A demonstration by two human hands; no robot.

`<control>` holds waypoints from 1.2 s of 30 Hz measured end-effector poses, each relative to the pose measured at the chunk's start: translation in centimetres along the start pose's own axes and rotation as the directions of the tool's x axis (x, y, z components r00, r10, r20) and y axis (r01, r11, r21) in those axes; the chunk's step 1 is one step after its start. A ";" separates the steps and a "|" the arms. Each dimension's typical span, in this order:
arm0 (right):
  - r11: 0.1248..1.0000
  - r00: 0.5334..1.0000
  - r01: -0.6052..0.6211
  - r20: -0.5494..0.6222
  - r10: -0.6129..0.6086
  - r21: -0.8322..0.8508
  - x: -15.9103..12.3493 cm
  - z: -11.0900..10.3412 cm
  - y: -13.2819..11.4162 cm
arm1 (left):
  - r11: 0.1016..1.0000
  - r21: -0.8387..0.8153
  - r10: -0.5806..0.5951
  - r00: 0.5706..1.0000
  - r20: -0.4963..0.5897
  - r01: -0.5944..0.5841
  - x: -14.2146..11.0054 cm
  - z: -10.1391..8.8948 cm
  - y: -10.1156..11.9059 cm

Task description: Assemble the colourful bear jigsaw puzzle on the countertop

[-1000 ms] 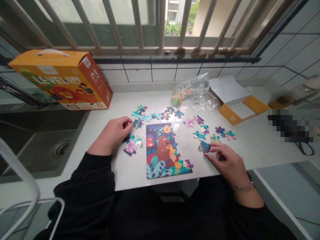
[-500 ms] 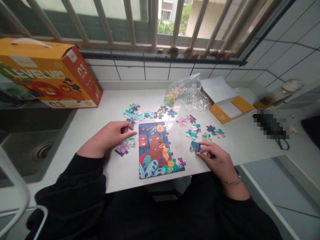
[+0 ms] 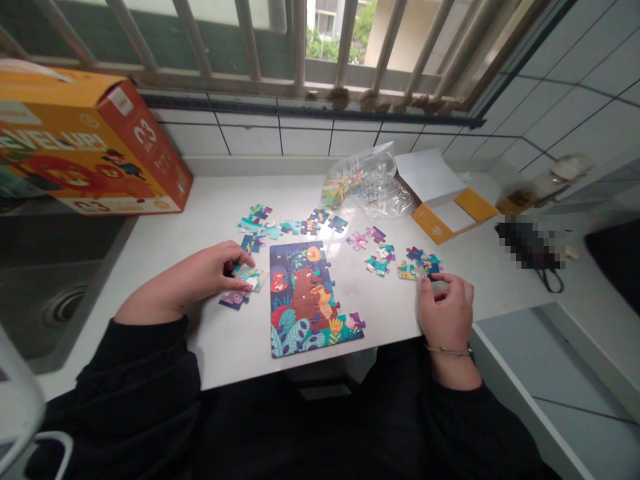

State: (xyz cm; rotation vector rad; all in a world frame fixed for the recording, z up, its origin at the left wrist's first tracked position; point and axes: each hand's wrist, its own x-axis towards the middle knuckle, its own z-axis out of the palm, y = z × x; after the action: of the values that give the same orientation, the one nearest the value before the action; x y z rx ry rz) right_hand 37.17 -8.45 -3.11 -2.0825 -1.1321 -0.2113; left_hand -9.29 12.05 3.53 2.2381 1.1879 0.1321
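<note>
We swing our right hand (image 3: pixel 447 305), pinch unclear, outward along the counter (image 3: pixel 237 357)'s front edge, left hand (image 3: pixel 223 268) spread-fingered, puzzle (image 3: pixel 303 301) unfinished!

Big orange LEVEL UP box (image 3: pixel 90 150) at 10 o'clock, grey sink (image 3: pixel 65 270) around 9. Window bars (image 3: pixel 345 47) up at 12, plus some blurry see-through container (image 3: pixel 539 190) between 2 and 3.
</note>
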 end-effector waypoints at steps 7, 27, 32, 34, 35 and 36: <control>0.969 0.984 -0.179 -0.019 0.179 -0.173 1.1 -0.7 2.2 | 0.999 -0.017 -0.036 0.999 0.000 0.036 0.3 0.1 -0.5; 0.907 0.863 0.389 0.409 -0.297 -0.163 6.7 5.4 -9.8 | 0.991 -0.102 -0.091 0.996 0.005 0.091 0.3 0.4 -0.1; 0.892 0.758 0.452 0.533 -0.375 -0.016 7.8 7.5 -10.6 | 0.990 -0.107 -0.093 0.996 0.010 0.094 0.4 0.5 -0.1; 0.896 0.746 0.442 0.538 -0.393 0.041 8.0 7.9 -10.3 | 0.991 -0.098 -0.090 0.996 0.008 0.090 0.4 0.6 -0.3; 0.897 0.745 0.439 0.532 -0.402 0.063 8.0 8.0 -10.2 | 0.992 -0.093 -0.087 0.996 0.008 0.087 0.4 0.6 -0.3; 0.895 0.744 0.438 0.526 -0.413 0.082 8.0 8.2 -10.1 | 0.992 -0.089 -0.084 0.996 0.008 0.084 0.5 0.7 -0.4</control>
State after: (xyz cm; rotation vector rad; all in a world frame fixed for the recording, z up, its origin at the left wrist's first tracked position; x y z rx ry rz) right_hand 32.54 5.70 0.16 -1.9393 -1.9648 0.1473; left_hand -9.05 12.26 2.71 2.1062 1.2474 0.1440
